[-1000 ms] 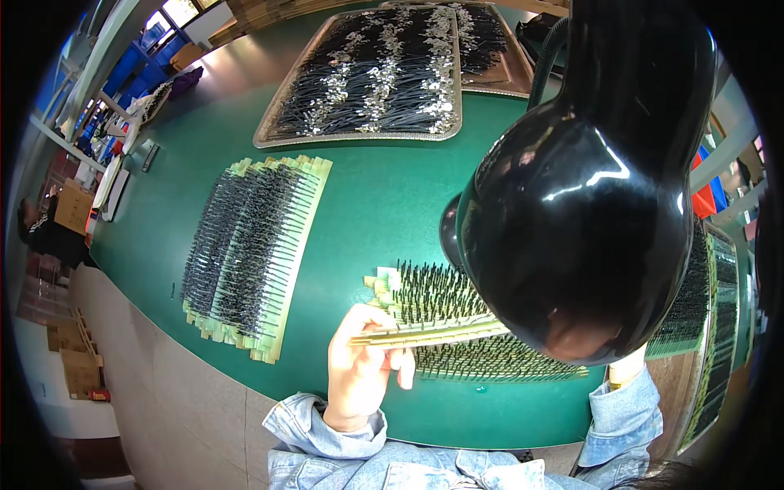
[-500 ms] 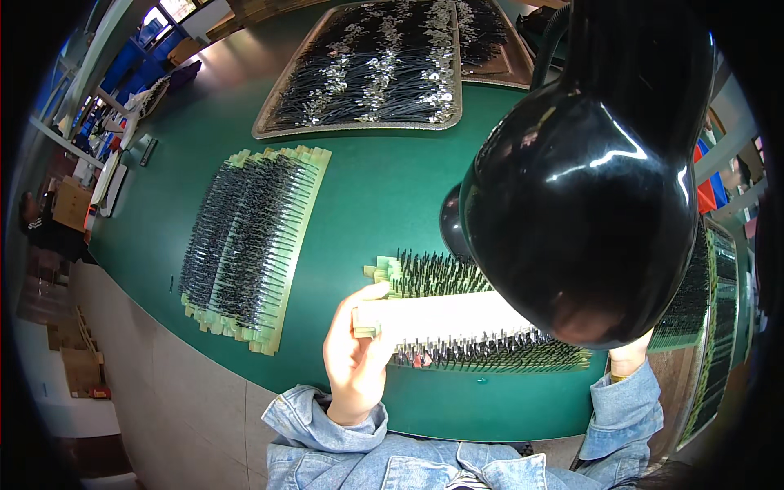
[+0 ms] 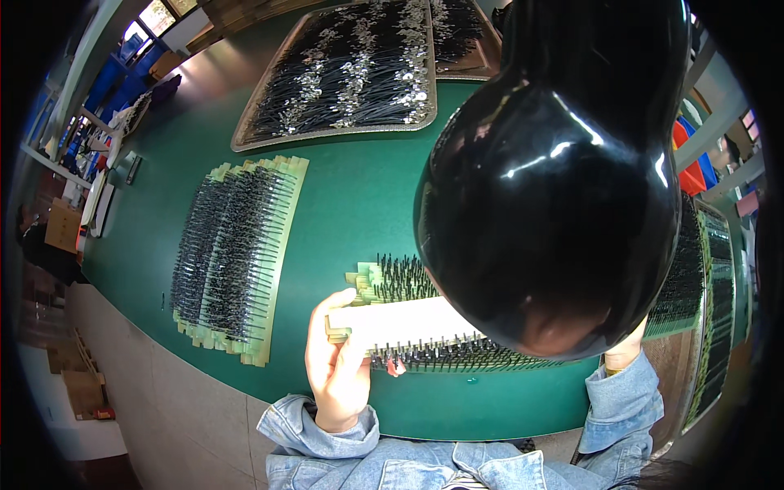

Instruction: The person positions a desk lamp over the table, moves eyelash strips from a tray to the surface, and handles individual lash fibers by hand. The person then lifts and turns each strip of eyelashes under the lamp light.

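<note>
My left hand (image 3: 336, 382) is closed on the left end of a pale, brightly lit strip (image 3: 400, 324), thumb in front and fingers behind. A row of short black pins sticks out along the strip's lower edge, with a small pinkish-red piece (image 3: 395, 367) near its left end. Of my right hand (image 3: 625, 353), only the part by the wrist shows; a glossy black lamp head (image 3: 547, 212) hides its fingers and the strip's right part. Under and behind the held strip lies a stack of pale green strips with upright black pins (image 3: 396, 278).
Left on the green table (image 3: 327, 204) lies another block of pin-filled strips (image 3: 233, 253). A metal tray (image 3: 343, 82) of black leads with silvery ends stands at the back, a second tray (image 3: 465, 41) beside it. More pin-filled strips (image 3: 679, 290) lie at the right.
The whole scene has shifted slightly left in the picture, and the lamp head covers more of the strip. My left hand keeps its grip on the strip's end.
</note>
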A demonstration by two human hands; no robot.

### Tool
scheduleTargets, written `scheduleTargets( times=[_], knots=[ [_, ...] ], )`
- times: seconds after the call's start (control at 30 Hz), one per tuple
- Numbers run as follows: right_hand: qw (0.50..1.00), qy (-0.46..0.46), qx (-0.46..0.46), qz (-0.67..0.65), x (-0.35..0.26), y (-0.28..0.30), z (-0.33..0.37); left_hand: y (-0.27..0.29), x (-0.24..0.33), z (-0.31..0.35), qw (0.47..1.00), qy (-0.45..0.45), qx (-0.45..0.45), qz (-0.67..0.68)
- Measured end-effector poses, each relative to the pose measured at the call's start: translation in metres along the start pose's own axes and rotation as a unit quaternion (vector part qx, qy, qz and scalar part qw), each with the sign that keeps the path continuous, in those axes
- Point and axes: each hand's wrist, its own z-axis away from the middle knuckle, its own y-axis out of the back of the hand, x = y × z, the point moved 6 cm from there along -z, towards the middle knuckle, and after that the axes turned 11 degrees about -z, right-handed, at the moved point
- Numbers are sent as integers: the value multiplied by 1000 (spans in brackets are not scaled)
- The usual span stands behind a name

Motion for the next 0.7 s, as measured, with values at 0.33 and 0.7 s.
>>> scheduleTargets(
  times=[0.33, 0.7],
  knots=[
    [993, 55, 57, 91, -1, -15, 10, 2, 2, -3, 999, 24, 17, 26],
    [993, 11, -101, 55, 0, -28, 13, 6, 1, -5, 995, 47, 85, 26]
  ],
)
